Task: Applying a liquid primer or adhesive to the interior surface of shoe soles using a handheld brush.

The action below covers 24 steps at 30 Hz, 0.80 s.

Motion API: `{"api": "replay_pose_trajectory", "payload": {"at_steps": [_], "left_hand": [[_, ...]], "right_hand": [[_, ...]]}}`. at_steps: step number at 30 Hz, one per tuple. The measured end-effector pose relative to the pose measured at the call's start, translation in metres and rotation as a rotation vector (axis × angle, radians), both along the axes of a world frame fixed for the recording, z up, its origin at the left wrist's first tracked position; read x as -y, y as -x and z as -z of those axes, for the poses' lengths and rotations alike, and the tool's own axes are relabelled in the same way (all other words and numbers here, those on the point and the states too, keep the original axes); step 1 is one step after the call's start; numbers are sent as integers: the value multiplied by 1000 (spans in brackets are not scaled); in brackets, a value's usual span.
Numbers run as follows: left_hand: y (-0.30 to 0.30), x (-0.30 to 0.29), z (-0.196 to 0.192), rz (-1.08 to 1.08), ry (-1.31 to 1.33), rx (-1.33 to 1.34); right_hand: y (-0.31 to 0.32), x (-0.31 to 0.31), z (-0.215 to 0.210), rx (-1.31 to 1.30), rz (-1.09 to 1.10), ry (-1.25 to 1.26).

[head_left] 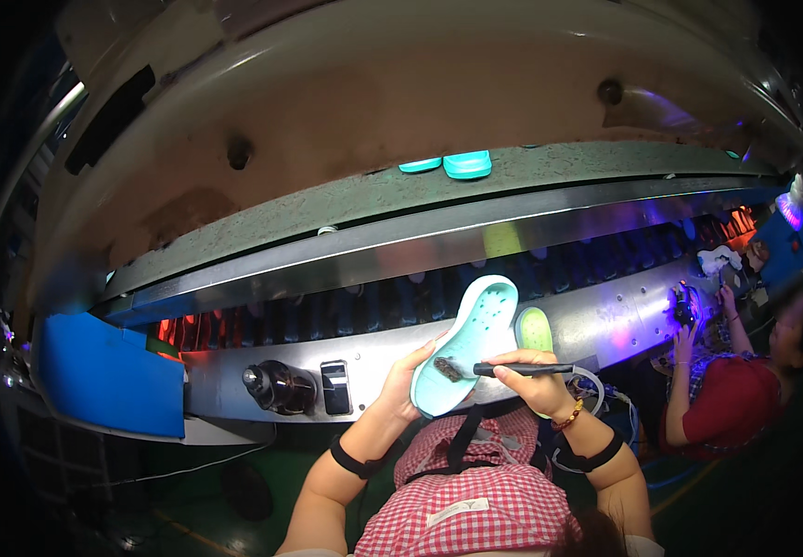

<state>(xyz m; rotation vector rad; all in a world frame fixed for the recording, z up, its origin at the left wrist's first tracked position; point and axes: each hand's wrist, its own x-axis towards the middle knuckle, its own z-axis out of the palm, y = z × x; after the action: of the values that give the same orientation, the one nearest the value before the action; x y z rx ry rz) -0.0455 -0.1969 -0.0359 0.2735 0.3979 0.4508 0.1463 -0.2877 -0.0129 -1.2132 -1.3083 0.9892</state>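
Observation:
My left hand [408, 371] holds a pale turquoise shoe sole [471, 334] by its lower end, tilted up toward the conveyor, perforated face toward me. My right hand [536, 376] grips a black brush [517, 369] like a pen, its dark tip resting on a brown smear [448, 369] at the sole's heel end. A pale green sole [535, 328] lies just behind the held one on the metal ledge.
A long metal conveyor housing [346, 251] curves across in front of me, with two turquoise soles [455, 164] on its upper belt. A dark brown jar [276, 385] and a black switch box [334, 387] sit on the ledge; a blue panel [104, 371] is left. A person in red [726, 408] works at right.

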Motion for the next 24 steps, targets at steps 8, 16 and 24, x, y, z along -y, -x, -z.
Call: {"api": "replay_pose_trajectory", "payload": {"at_steps": [8, 16, 24], "left_hand": [[-2, 3, 15, -99, -1, 41], [-14, 14, 20, -124, -22, -100], [31, -3, 8, -161, -259, -241]], "right_hand": [[6, -2, 6, 376, 189, -201], [-4, -31, 38, 536, 497, -382], [-17, 17, 2, -617, -166, 74]]}}
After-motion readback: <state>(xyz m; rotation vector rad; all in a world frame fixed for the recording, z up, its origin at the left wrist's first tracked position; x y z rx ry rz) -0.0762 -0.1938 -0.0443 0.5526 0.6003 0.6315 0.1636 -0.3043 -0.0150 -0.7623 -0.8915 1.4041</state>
